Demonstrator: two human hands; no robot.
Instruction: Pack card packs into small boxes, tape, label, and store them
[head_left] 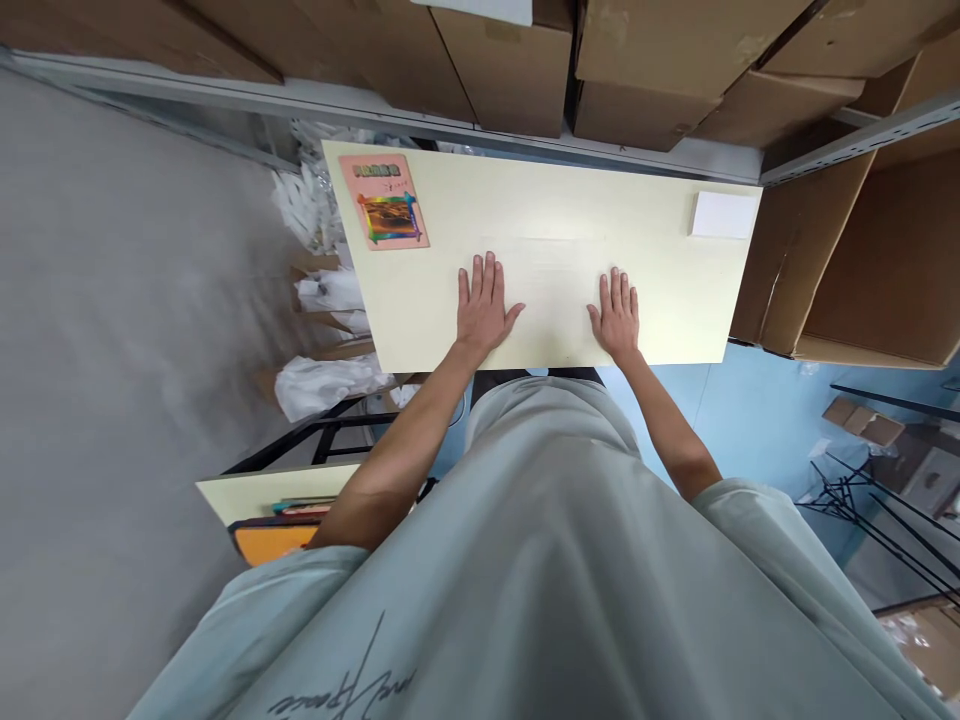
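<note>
Left hand (482, 308) and right hand (616, 312) rest palm-down on the desk (555, 220), each grip uncurled, empty. Pink book (384, 200) far left and white block (724, 215) far right sit near edges; a wide sweep might knock either off.

Bare left hand (481, 315) and bare right hand (617, 322) rest palm-down, well apart, atop the cream rectangular bench (555, 200).

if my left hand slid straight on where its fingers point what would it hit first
Nothing lies ahead of the left hand on the tabletop; past its far edge, the metal shelf beam probably comes first, though depth and height there are unclear.
</note>
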